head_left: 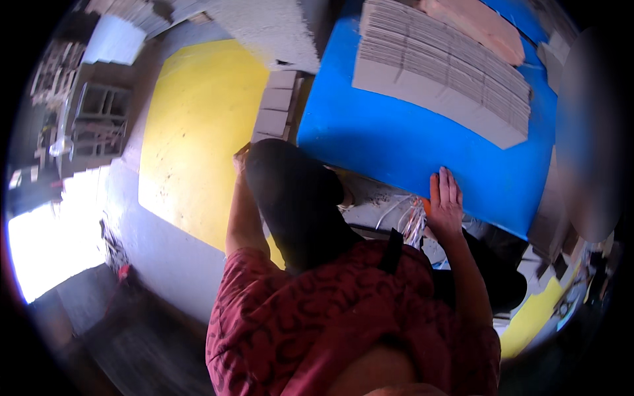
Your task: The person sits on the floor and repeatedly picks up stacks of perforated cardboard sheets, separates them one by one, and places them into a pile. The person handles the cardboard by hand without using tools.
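Note:
My right hand [446, 206] rests at the near edge of a blue tabletop [383, 135], its fingers stretched out on the surface. Beside its thumb side shows a small orange thing [426, 206]; I cannot make out whether the hand touches it. A stack of flat grey-brown cardboard pieces [442, 79] lies farther back on the blue top. My left hand [242, 158] is down beside my raised knee, close to the edge of a yellow sheet [198, 132] and a row of cardboard pieces [274, 109]. The knee hides most of its fingers.
A pinkish bundle [475, 26] lies behind the cardboard stack. Clear plastic strips [414, 224] hang below the blue edge. On the left stand a dark metal rack [100, 119] and a bright opening [53, 244]. Another yellow sheet [531, 317] lies at the lower right.

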Action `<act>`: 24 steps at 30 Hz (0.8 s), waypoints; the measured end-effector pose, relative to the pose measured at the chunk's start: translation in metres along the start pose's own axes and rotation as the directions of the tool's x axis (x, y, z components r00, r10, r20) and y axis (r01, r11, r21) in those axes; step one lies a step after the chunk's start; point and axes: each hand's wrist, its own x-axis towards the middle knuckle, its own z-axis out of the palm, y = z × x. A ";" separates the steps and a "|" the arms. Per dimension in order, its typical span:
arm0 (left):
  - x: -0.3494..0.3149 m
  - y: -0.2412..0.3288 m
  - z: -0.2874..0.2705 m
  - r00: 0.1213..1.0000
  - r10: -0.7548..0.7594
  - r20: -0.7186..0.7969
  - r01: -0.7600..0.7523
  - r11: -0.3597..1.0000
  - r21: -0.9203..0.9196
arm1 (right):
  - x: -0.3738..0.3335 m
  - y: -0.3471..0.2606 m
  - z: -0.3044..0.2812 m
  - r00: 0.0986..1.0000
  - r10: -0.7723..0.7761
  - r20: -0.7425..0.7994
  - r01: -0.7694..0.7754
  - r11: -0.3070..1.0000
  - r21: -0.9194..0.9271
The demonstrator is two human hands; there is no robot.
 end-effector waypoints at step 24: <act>-0.079 0.229 -0.125 0.534 0.305 0.788 0.168 0.876 -0.453 | -0.311 0.116 -0.123 0.115 0.907 -0.406 -0.769 0.340 0.541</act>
